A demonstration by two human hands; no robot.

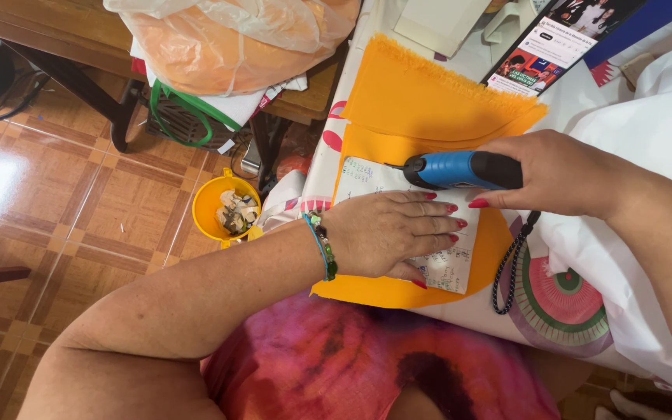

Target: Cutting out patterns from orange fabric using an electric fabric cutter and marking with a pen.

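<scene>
Left hand: the left hand (394, 233) lies flat, fingers stretched, pressing the paper pattern (445, 264).
Right hand: the right hand (558, 175) is closed around the blue cutter (460, 170).
Orange fabric: the orange fabric (421, 101) lies under both hands.
Yellow bucket: the yellow bucket (210, 204) stands left of the left hand.

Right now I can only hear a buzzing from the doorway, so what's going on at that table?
A person seated at the table presses the left hand flat on a paper pattern lying on orange fabric. The right hand grips a blue and black handheld cutting tool, its tip at the paper's upper edge. A dark cord hangs from the tool. A yellow bucket of scraps sits on the floor beside the table.
</scene>
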